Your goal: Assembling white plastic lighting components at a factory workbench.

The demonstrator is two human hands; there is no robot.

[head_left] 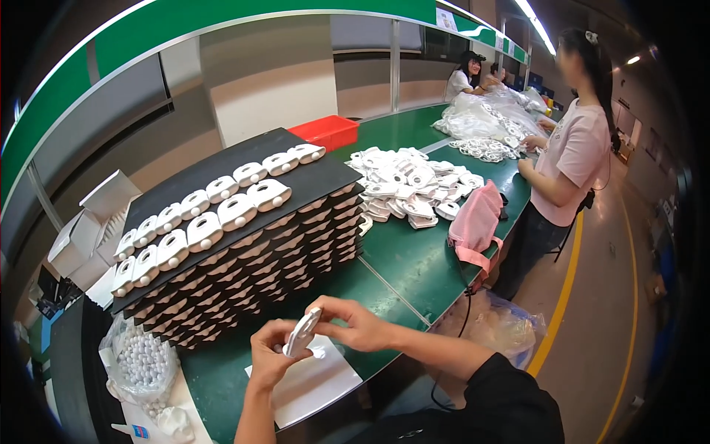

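Observation:
Both hands hold a white plastic part (302, 334), flat with an opening in it, tilted up above the bench. My left hand (269, 357) grips its lower left side, fingers curled round it. My right hand (356, 325) pinches its upper end between thumb and fingers. Under the hands lies a white sheet (319, 394) on the green bench (403, 270). Just beyond stands a tall stack of black trays (244, 277); on its top layer similar white parts (237, 211) sit in two rows, each with a round white ball at its end.
A clear bag of white balls (142, 357), a small bottle (132, 430) and crumpled white material (175, 424) lie at left. Beyond are a red bin (327, 133), a heap of white parts (414, 185) and a pink bag (475, 218). A co-worker (573, 152) stands at right; others sit farther back.

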